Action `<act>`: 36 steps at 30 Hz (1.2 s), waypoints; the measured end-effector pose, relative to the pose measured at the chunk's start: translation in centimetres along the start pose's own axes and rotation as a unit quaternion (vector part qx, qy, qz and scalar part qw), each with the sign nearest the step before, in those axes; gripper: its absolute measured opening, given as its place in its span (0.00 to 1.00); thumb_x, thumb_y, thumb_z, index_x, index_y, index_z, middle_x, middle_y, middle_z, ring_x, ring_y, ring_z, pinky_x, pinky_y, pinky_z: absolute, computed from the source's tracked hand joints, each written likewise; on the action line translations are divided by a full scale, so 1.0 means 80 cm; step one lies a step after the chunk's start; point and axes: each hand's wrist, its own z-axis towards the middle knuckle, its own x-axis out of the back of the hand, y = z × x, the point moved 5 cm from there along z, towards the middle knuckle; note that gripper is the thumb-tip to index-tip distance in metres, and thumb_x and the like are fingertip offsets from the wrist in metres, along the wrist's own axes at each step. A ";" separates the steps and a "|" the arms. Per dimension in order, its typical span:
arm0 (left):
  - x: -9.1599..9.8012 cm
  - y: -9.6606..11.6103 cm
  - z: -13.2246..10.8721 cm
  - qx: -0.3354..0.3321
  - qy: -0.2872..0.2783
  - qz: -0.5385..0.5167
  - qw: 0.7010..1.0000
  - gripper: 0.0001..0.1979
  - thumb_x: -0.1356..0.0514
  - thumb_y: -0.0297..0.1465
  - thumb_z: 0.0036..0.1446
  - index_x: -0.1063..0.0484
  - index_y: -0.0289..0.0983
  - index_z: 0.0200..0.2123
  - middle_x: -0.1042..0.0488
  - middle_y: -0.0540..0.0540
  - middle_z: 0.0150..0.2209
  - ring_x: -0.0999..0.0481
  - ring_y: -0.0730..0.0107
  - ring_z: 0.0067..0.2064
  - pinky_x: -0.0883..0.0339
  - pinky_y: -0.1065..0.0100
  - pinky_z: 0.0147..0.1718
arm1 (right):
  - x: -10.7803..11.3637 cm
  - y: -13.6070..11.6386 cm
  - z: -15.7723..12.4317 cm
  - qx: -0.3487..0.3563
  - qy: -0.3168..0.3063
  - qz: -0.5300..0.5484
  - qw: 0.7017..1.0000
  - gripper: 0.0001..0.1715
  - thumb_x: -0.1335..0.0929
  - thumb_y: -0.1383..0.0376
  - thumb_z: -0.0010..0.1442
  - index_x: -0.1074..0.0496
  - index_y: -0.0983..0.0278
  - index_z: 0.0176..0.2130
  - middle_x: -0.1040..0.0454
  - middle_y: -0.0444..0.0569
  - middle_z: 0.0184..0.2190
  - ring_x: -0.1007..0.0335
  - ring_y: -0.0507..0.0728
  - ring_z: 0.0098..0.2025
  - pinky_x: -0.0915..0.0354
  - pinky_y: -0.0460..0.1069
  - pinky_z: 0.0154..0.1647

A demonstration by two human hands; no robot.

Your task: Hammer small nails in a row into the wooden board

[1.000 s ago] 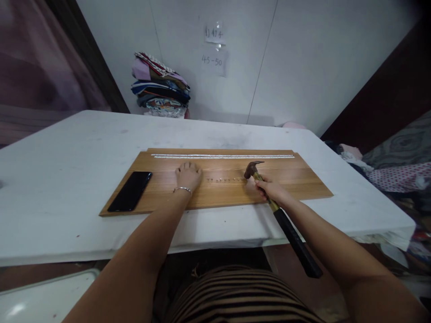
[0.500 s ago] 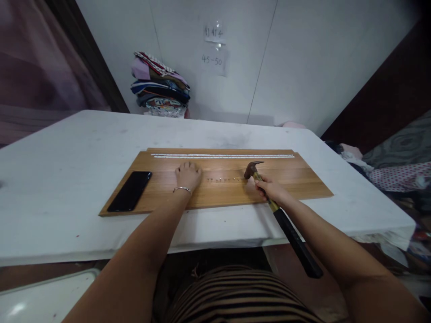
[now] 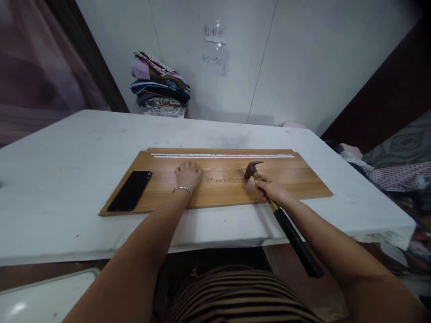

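My right hand (image 3: pixel 270 188) is closed around the shaft of a claw hammer (image 3: pixel 296 240), high up near its head. The dark head sits low over the wooden board (image 3: pixel 286 179), at the right end of a row of small nails (image 3: pixel 220 180). Whether it touches the board I cannot tell. My left hand (image 3: pixel 188 176) rests palm down on the board, left of the nails, its fingers slightly bent and apart with nothing in them. A silver bracelet (image 3: pixel 182 189) circles that wrist. On the board's left end lies a black phone (image 3: pixel 129 191).
Two white strips (image 3: pixel 222 156) run along the board's far side. The board lies on a table with a white cloth (image 3: pixel 67 179). Folded clothes (image 3: pixel 161 89) are stacked at the back left against the wall, below taped paper notes (image 3: pixel 214 60). More fabric (image 3: pixel 400 177) lies at the right.
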 end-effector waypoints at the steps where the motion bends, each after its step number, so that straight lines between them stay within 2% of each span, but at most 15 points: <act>1: 0.000 0.000 0.000 0.000 0.002 0.000 1.000 0.24 0.54 0.37 0.66 0.24 0.37 0.54 0.26 0.32 0.59 0.33 0.47 0.63 0.41 0.49 0.60 | 0.000 0.000 -0.001 -0.006 0.002 -0.001 1.000 0.12 0.30 0.60 0.59 0.38 0.59 0.30 0.39 0.36 0.15 0.45 0.48 0.14 0.47 0.43 0.14; 4: 0.000 0.000 0.000 -0.002 0.003 0.000 1.000 0.24 0.54 0.37 0.66 0.24 0.36 0.54 0.26 0.32 0.59 0.33 0.46 0.63 0.41 0.49 0.59 | 0.001 -0.001 -0.003 -0.019 0.014 -0.001 1.000 0.11 0.31 0.61 0.59 0.38 0.59 0.30 0.39 0.36 0.15 0.45 0.48 0.15 0.47 0.43 0.14; 10: -0.003 -0.001 0.001 0.000 0.002 0.006 1.000 0.23 0.53 0.37 0.66 0.24 0.37 0.53 0.27 0.33 0.59 0.33 0.47 0.63 0.41 0.49 0.59 | 0.001 -0.005 -0.003 -0.002 0.013 0.013 1.000 0.08 0.31 0.64 0.59 0.37 0.59 0.32 0.37 0.37 0.18 0.44 0.48 0.16 0.46 0.43 0.15; 15: -0.002 0.000 0.000 -0.001 0.003 0.008 1.000 0.23 0.53 0.37 0.66 0.24 0.37 0.54 0.27 0.33 0.60 0.33 0.47 0.63 0.41 0.50 0.59 | -0.001 -0.002 -0.003 -0.016 0.009 0.005 1.000 0.09 0.32 0.64 0.59 0.38 0.59 0.31 0.40 0.36 0.15 0.46 0.49 0.15 0.47 0.43 0.14; 23: -0.005 -0.002 0.002 0.002 0.003 0.002 1.000 0.23 0.53 0.37 0.67 0.24 0.36 0.53 0.27 0.33 0.60 0.33 0.47 0.63 0.42 0.50 0.60 | 0.000 -0.005 -0.003 -0.006 0.017 0.021 1.000 0.08 0.31 0.65 0.59 0.37 0.59 0.32 0.37 0.37 0.18 0.45 0.48 0.16 0.47 0.43 0.14; 29: -0.002 0.000 0.001 -0.001 -0.002 0.004 1.000 0.24 0.54 0.37 0.66 0.24 0.35 0.53 0.27 0.32 0.59 0.33 0.47 0.63 0.41 0.49 0.60 | -0.001 -0.001 -0.003 -0.019 0.010 0.005 1.000 0.10 0.31 0.63 0.59 0.37 0.59 0.31 0.40 0.36 0.16 0.46 0.49 0.15 0.47 0.43 0.15; 36: 0.001 0.001 -0.001 0.001 -0.005 -0.004 1.000 0.24 0.53 0.37 0.66 0.24 0.34 0.54 0.27 0.31 0.60 0.33 0.45 0.63 0.41 0.48 0.60 | 0.000 -0.007 -0.004 -0.008 0.015 0.028 0.999 0.07 0.32 0.66 0.59 0.37 0.60 0.32 0.36 0.37 0.19 0.44 0.47 0.16 0.47 0.43 0.14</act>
